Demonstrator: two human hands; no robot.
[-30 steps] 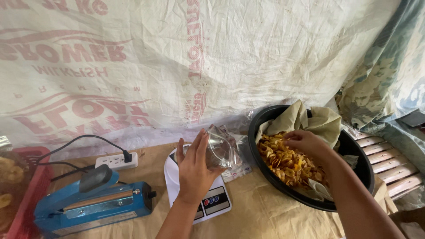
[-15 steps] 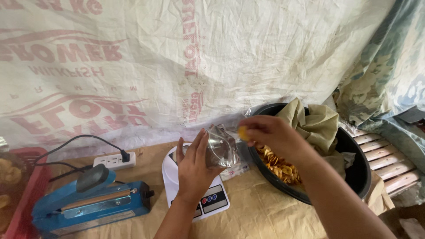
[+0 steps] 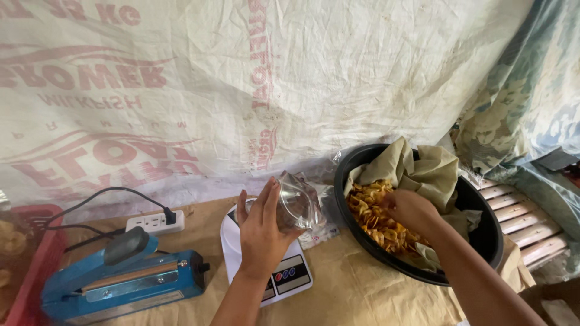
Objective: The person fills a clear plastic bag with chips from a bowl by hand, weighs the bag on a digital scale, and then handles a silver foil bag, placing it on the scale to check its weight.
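My left hand [image 3: 261,232] holds a clear plastic bag [image 3: 297,202] open above a white kitchen scale [image 3: 283,273]. My right hand [image 3: 409,210] reaches into a black round basin [image 3: 483,235] lined with brown paper [image 3: 430,172]. Its fingers rest curled on a pile of yellow-orange fried chips [image 3: 374,212] in the basin. Whether it grips any chips I cannot tell.
A blue heat sealer [image 3: 124,279] sits on the left of the paper-covered table [image 3: 356,296], with a white power strip [image 3: 155,222] and black cable behind it. A red crate [image 3: 36,265] is at the far left. A white sack sheet [image 3: 241,90] hangs behind. Wooden slats [image 3: 519,217] lie to the right.
My right hand came out of the basin to the mouth of the bag, then went back into the chips. My left hand kept the bag in place over the scale.
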